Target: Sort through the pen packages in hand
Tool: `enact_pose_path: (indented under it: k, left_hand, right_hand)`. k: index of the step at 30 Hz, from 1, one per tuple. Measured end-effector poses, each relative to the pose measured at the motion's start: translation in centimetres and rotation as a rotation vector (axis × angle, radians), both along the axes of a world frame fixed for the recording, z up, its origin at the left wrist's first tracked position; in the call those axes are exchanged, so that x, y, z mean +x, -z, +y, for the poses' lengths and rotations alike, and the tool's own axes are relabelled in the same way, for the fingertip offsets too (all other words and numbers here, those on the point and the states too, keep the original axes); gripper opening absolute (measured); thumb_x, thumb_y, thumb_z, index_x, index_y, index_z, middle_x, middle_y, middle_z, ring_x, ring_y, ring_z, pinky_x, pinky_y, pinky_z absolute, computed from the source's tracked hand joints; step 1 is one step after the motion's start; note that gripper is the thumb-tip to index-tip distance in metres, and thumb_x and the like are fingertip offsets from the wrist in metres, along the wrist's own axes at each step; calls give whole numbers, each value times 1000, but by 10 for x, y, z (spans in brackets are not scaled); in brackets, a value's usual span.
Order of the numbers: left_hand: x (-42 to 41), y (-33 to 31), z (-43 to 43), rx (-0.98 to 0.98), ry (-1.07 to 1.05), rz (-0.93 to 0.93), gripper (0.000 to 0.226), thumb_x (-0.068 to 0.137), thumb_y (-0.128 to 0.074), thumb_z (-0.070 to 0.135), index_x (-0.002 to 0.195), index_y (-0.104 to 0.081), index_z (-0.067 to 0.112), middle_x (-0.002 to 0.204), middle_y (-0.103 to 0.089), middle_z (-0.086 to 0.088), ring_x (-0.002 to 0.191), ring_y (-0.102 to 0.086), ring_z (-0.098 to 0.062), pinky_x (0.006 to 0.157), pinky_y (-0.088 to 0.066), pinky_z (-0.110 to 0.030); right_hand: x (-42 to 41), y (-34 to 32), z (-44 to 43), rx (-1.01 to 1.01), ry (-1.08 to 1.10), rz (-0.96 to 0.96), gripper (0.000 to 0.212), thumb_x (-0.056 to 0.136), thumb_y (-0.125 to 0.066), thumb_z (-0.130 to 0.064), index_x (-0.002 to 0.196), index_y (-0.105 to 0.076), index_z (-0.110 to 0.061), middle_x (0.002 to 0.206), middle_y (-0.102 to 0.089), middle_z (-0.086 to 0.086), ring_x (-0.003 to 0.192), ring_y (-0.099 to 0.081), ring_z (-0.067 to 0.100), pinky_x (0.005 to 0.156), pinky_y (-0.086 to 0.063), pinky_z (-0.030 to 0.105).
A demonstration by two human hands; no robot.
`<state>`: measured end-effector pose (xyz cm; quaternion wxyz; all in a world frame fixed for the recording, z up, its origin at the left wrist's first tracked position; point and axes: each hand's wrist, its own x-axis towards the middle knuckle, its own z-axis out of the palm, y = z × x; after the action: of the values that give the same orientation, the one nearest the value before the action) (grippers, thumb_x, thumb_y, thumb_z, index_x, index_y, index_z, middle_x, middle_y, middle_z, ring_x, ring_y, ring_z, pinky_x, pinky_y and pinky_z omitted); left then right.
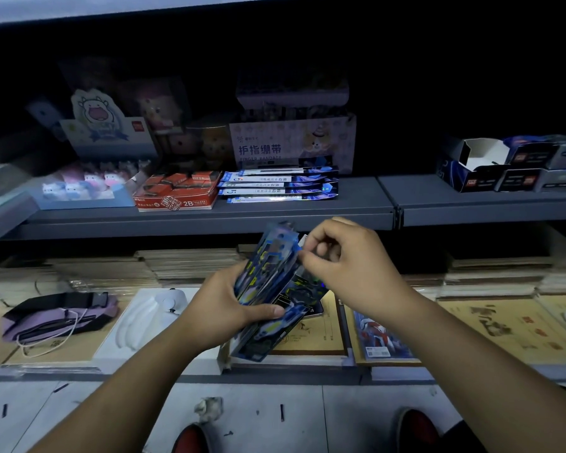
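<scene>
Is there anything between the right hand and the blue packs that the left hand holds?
No. The right hand already pinches the top edge of the blue packs, which the left hand grips from the side. Nothing visible lies between the fingers and the packs; the shelf edge is behind them.

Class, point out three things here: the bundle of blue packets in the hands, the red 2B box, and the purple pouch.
blue packets (268,289), head view, middle of bundle.
red 2B box (177,201), head view, front face.
purple pouch (59,317), head view, its side.
</scene>
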<state>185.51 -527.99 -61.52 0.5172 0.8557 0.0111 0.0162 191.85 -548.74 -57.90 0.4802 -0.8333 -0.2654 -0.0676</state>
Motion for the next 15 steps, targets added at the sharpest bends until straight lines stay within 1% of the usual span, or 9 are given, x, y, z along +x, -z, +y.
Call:
enact_pose_path:
  k: [1,3,4,5,7,9,11,13,15]
  left_hand:
    - [0,0,0,4,3,3,49,71,-91,19,114,-68,25,103,-78,13,96,-74,-6,84,-58,-26]
    - [0,-1,-1,4,3,7,50,70,-91,19,114,-67,25,103,-78,14,96,-74,-5,85,-57,-27]
    - [0,0,-1,4,5,11,50,70,-91,20,114,-67,25,103,-78,14,96,-74,-6,86,-57,-28]
    - [1,0,-1,4,4,17,50,70,-91,21,114,-67,25,103,-78,14,96,-74,-6,86,-57,-29]
    - [0,-1,-2,7,8,28,48,71,-91,21,113,-67,26,102,-78,15,95,-74,-5,87,-57,-30]
    - [0,-1,-1,16,10,34,48,71,-91,23,113,-68,27,103,-78,14,95,-74,-6,88,-57,-32]
    - [0,-1,-1,16,13,35,48,71,-91,24,114,-68,27,103,-78,14,96,-74,-6,89,-57,-33]
    - [-1,-2,-2,10,15,43,48,71,-91,24,113,-68,27,102,-78,13,95,-74,-6,87,-57,-32]
    - [-1,-4,-3,16,21,51,44,73,-89,22,112,-68,25,93,-79,14,84,-74,-2,78,-57,-26]
  right_hand:
    - [1,0,0,16,-3,48,12,88,-74,-15,78,-70,-20,79,-59,-7,57,-47,2,59,-40,17]
    - [1,-2,0,73,-17,139,12,88,-74,-12,77,-72,-17,68,-59,-9,53,-46,1,56,-46,29]
    - [1,-3,-1,109,-24,170,12,88,-75,-11,77,-72,-14,65,-61,-6,54,-49,6,57,-50,35]
    - [2,-5,-3,157,-27,189,12,89,-75,-10,77,-71,-11,66,-65,1,57,-53,11,59,-52,36]
    - [5,-10,-6,288,-8,214,13,89,-74,-8,76,-70,-7,68,-68,9,60,-56,16,59,-51,37]
    - [10,-15,-12,414,40,237,17,89,-71,-6,72,-69,-8,58,-60,0,54,-50,14,51,-44,26]
    - [14,-18,-17,526,44,283,22,90,-69,-4,70,-67,-12,54,-57,1,55,-50,20,48,-40,27]
    - [16,-19,-19,577,-17,320,22,93,-67,-3,73,-63,-11,59,-60,7,58,-53,28,48,-43,31]
    - [15,-20,-18,623,-125,376,11,95,-64,0,85,-63,-5,73,-63,16,62,-59,30,48,-48,30]
